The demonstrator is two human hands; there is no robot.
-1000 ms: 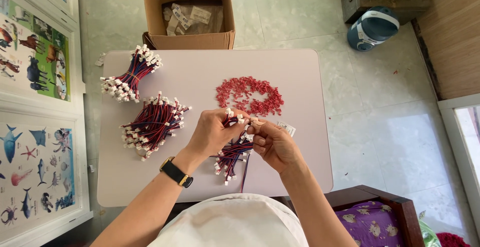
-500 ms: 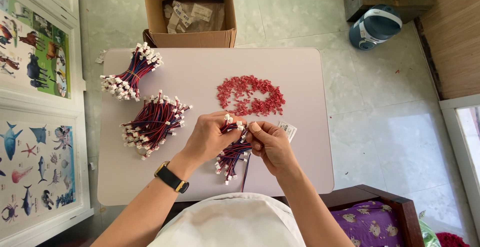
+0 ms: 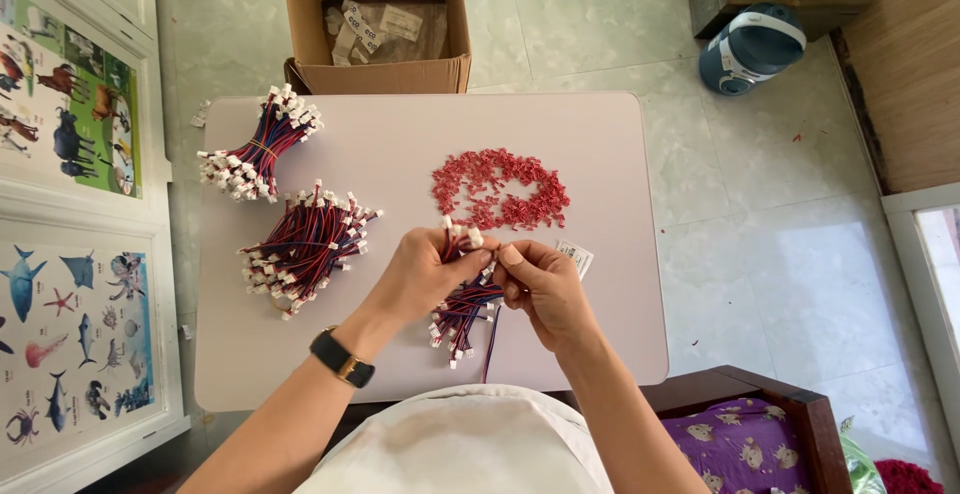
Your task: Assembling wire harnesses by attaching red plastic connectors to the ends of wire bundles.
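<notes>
Near the centre of the frame, both hands meet over a pale table point(image 3: 620, 154). The left hand point(image 3: 425, 274) is closed around a bundle of red-and-blue wire leads point(image 3: 462, 309), white connector ends poking up above the fist and more hanging below it. The right hand point(image 3: 545, 289) pinches at one white connector point(image 3: 474, 239) at the top of that bundle — fingertips closed, though what lies between them is too small to make out.

Just above the hands lies a loose heap of small red pieces point(image 3: 500, 186). Two more wire bundles sit at left — one in the upper left point(image 3: 258, 146), one mid-left point(image 3: 305, 246).

To do this well, it seems wise to keep the bundle gripped firmly so only one lead is singled out, and to work close over the table so nothing drops.
</notes>
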